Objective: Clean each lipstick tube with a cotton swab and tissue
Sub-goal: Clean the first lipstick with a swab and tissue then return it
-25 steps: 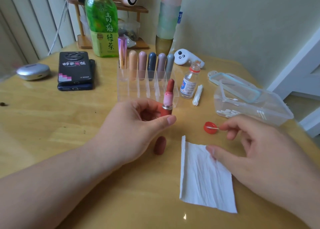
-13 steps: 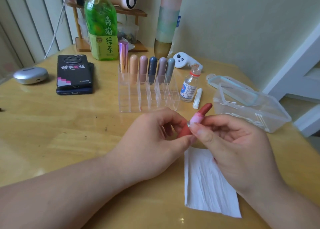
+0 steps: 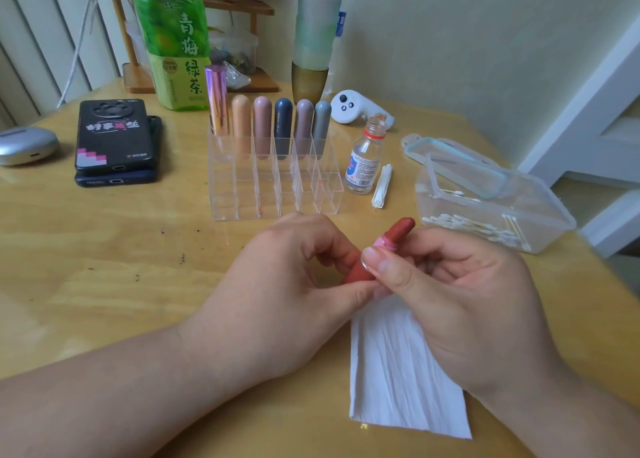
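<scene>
The left grip point(image 3: 277, 295) pinches the lipstick point(image 3: 398, 234) by its base — the right grip point(image 3: 478, 305) pinches its pink collar, over the tissue point(image 3: 398, 371).

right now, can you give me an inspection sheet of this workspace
surface: glossy yellow wooden table, dark specks on its left part.
job's things: uncapped red lipstick tube with pink collar, held tilted; flat white tissue; clear acrylic organiser, six capped tubes in its back row; open clear plastic swab box; small uncapped clear bottle.
clutter: green tea bottle, two stacked dark phones, silver oval case, white controller.
hands: left hand grips the tube's base; right hand pinches its collar; no swab visible.
cables: white cord hanging back left.
surroundings: pale wall, white door frame.
</scene>
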`<state>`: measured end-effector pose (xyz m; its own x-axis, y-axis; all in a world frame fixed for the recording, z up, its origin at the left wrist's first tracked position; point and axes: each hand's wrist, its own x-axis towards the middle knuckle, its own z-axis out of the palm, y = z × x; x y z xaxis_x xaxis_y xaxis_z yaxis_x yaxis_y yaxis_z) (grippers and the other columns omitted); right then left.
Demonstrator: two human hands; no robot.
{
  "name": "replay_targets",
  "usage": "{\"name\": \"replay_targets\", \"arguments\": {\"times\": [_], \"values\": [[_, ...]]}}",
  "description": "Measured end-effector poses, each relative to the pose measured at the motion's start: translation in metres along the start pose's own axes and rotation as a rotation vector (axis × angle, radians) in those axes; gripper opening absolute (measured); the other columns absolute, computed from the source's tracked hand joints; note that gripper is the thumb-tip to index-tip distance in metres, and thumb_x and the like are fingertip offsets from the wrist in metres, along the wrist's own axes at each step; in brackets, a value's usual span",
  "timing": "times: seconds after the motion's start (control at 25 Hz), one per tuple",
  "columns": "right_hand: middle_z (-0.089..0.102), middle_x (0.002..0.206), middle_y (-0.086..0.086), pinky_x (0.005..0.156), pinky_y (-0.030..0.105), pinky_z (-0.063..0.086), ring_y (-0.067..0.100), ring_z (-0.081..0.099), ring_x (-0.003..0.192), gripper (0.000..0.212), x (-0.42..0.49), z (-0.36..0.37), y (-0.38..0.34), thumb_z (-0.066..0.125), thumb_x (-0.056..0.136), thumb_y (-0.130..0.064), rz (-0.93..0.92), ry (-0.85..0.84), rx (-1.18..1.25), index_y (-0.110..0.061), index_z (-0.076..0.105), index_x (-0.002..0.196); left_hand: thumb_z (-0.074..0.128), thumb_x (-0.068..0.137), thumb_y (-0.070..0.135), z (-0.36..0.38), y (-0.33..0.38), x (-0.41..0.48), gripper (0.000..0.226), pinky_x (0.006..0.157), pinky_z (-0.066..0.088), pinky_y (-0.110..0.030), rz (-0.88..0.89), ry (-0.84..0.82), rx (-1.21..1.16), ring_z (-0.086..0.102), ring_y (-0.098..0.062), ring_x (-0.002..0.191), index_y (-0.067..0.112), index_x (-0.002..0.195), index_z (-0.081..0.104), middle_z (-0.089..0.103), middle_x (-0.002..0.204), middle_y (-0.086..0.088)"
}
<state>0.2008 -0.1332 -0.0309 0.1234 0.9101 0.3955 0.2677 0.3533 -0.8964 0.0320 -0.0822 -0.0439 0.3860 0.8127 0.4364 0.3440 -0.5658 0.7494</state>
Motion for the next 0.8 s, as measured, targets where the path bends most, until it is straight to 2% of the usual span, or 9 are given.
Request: {"name": "replay_targets", "arguments": {"times": [0.08,0.12,0.28,0.36,0.48,0.6,0.68,0.8], "values": [[0.071,0.063,0.008,0.048,0.014,0.043,0.015,0.062,0.055,0.009,0.0006,-0.0013,-0.0024,0.078,0.077,-0.023,0.007,-0.016,0.043,-0.015,0.075,0.075,0.076,0.078,0.05,-0.0007,0.0007,0.0004,0.019,0.064,0.037,-0.007,0.018,-0.048,-0.02,0.06,-0.004,0.085,0.034,0.076,0.066,0.063,0.079,0.017],[0.071,0.062,0.007,0.048,0.011,0.042,0.01,0.06,0.053,0.008,0.0008,-0.0016,-0.0034,0.076,0.076,-0.021,0.013,-0.021,0.057,-0.014,0.074,0.075,0.073,0.082,0.048,-0.0009,0.0009,0.0011,0.015,0.067,0.039,-0.01,0.031,-0.087,-0.029,0.06,-0.005,0.088,0.034,0.081,0.067,0.063,0.081,0.016],[0.072,0.064,0.007,0.051,0.01,0.043,0.006,0.058,0.053,0.008,0.0015,-0.0024,-0.0031,0.075,0.079,-0.017,0.006,-0.033,0.071,-0.01,0.072,0.079,0.058,0.094,0.041,0.0001,0.0,0.0018,0.017,0.086,0.044,-0.026,0.067,-0.253,-0.053,0.058,-0.011,0.1,0.03,0.101,0.069,0.064,0.093,0.014],[0.071,0.062,0.007,0.05,0.01,0.043,0.006,0.059,0.05,0.007,0.0015,-0.0024,-0.002,0.075,0.079,-0.017,0.003,-0.032,0.06,-0.011,0.072,0.079,0.06,0.091,0.049,0.0009,0.0006,0.0008,0.02,0.085,0.043,-0.021,0.042,-0.238,-0.051,0.056,-0.009,0.1,0.032,0.1,0.068,0.063,0.094,0.016],[0.067,0.062,0.013,0.051,0.02,0.05,0.015,0.064,0.052,0.007,0.0001,-0.0015,0.0006,0.078,0.078,-0.016,-0.005,-0.016,0.056,-0.01,0.074,0.078,0.074,0.071,0.06,0.0008,0.0007,-0.0016,0.032,0.071,0.039,-0.01,-0.012,-0.089,-0.056,0.059,-0.003,0.091,0.033,0.085,0.065,0.063,0.088,0.019],[0.069,0.067,0.014,0.061,0.035,0.056,0.028,0.066,0.061,0.003,-0.0021,-0.0014,0.0039,0.075,0.08,-0.014,-0.07,-0.031,0.0,-0.013,0.074,0.082,0.075,0.073,0.051,0.0,0.0003,0.0004,0.021,0.066,0.039,-0.008,0.03,-0.055,-0.02,0.061,-0.004,0.085,0.032,0.079,0.068,0.065,0.081,0.017],[0.071,0.068,0.01,0.064,0.039,0.056,0.031,0.066,0.064,0.003,-0.0024,-0.0021,0.0039,0.073,0.082,-0.013,-0.088,-0.04,-0.014,-0.014,0.073,0.084,0.07,0.083,0.045,-0.0023,0.0014,0.0022,0.015,0.074,0.043,-0.014,0.058,-0.154,-0.053,0.062,-0.007,0.094,0.031,0.088,0.072,0.067,0.088,0.015],[0.073,0.069,0.006,0.065,0.044,0.056,0.035,0.067,0.066,0.003,-0.0018,-0.0029,0.0046,0.073,0.083,-0.012,-0.096,-0.044,-0.02,-0.013,0.072,0.086,0.058,0.094,0.038,-0.0013,0.0002,0.0019,0.018,0.093,0.044,-0.028,0.085,-0.308,-0.059,0.057,-0.011,0.11,0.031,0.106,0.069,0.065,0.104,0.016]]}}
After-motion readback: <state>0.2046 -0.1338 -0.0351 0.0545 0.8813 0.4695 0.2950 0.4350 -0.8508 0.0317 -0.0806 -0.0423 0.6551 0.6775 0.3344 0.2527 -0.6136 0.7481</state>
